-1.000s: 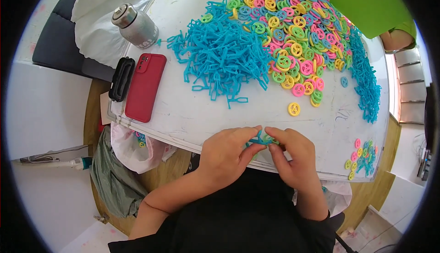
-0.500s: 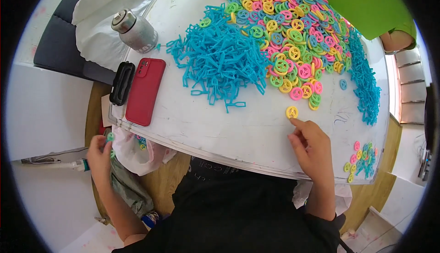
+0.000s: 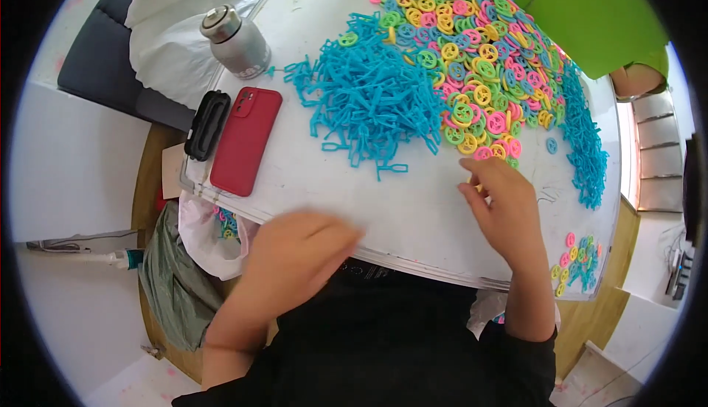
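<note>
My left hand (image 3: 295, 256) is over the table's front edge, smeared by motion. Its fingers are too blurred to show whether anything is in them. My right hand (image 3: 501, 204) is at the near end of a heap of pink, yellow, green and blue plastic wheels (image 3: 483, 53). Its index finger and thumb are apart. A bit of yellow, likely a wheel, shows beside those fingers, mostly hidden by the hand. Left of the wheels lies a pile of blue forked plastic pieces (image 3: 372, 94).
On the white table (image 3: 317, 208) are a red phone (image 3: 247, 141), a black case (image 3: 206, 125) and a metal bottle (image 3: 236, 42). A pink-white bag (image 3: 199, 241) holding coloured pieces hangs below the left edge. More blue pieces (image 3: 586, 141) line the right side. A person in green (image 3: 590, 9) is opposite.
My left hand has swung from beside the bag, where a green wheel showed at its fingertips, rightward to the table's edge. My right hand has shifted slightly toward the heap, covering the yellow wheel.
</note>
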### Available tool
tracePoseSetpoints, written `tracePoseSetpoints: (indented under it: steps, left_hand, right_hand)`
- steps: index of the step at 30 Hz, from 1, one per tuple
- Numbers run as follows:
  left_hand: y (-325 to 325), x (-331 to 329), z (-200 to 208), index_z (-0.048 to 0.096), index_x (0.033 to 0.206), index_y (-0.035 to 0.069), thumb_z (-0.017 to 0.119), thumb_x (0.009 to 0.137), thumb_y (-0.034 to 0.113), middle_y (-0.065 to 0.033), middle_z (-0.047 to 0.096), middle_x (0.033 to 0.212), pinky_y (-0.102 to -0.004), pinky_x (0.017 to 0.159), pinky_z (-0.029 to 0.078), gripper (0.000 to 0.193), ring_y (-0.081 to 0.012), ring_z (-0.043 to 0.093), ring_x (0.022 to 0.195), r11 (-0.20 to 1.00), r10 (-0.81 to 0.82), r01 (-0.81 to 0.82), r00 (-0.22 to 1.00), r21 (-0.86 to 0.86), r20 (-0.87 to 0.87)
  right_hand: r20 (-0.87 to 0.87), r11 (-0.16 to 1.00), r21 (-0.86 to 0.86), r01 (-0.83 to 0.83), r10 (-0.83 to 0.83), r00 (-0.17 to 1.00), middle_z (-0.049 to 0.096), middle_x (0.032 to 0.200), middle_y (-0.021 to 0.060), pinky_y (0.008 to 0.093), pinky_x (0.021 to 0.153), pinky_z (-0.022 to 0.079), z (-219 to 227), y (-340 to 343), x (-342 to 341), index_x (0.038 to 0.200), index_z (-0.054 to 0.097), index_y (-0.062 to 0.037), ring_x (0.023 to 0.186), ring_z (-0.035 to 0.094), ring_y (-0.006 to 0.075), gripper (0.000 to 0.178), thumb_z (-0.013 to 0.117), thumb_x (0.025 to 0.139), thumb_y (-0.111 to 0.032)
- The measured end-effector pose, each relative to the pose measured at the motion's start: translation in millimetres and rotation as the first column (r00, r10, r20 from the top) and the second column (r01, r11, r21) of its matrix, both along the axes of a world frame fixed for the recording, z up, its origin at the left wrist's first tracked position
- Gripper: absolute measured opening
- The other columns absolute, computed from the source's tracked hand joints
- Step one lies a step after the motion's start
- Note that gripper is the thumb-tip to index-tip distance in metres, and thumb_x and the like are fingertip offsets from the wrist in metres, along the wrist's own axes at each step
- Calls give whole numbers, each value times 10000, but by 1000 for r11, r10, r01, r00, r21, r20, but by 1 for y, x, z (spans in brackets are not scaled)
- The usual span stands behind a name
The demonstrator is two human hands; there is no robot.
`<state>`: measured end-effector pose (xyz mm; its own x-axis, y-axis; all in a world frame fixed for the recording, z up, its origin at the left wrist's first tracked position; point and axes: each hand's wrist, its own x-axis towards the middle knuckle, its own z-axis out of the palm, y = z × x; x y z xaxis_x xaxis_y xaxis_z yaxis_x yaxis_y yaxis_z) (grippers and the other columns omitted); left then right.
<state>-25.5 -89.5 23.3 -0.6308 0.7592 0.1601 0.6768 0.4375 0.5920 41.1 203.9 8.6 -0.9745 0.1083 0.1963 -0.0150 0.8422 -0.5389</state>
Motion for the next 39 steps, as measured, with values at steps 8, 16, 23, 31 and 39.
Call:
tracePoseSetpoints:
  steps: [8,16,23,31,39]
  left_hand:
    - [73,-23,-52,696,1038,82,763,709,120,-93,547,957,-409,704,457,337,-293,532,854,989,116,-140,923,-40,-366]
    - [64,-4,-42,673,983,41,781,708,99,-112,581,1056,-413,762,469,301,-317,562,949,985,172,-166,935,47,-310]
    - [49,15,-56,664,1010,50,764,732,81,-89,594,1061,-398,822,470,296,-306,569,1007,990,111,-93,979,110,-172]
    - [58,-5,-47,687,967,107,745,705,80,-62,633,1007,-401,836,476,270,-274,598,961,997,-8,24,979,75,-204]
    - [63,6,-50,729,952,109,778,739,65,-68,667,1043,-371,774,511,222,-284,629,932,963,9,-16,1000,269,25]
  right_hand:
    - [21,993,-10,-119,119,993,613,813,101,317,575,498,3,-14,24,1075,669,-26,687,616,236,289,728,794,-5]
    - [18,978,-191,-82,87,996,626,809,93,301,561,485,-12,-16,42,1050,684,-28,670,614,212,256,716,799,16]
    - [-27,968,-206,-141,138,990,633,813,95,302,559,476,-17,-22,37,1047,688,-27,660,603,219,262,724,791,16]
    - [-10,968,-222,-118,118,993,633,820,103,320,584,478,-16,-23,42,1044,689,-29,659,595,230,251,725,797,-2]
    - [-37,992,-90,84,-88,995,602,783,89,294,569,452,-8,13,14,1062,679,-16,658,582,200,217,676,845,-10]
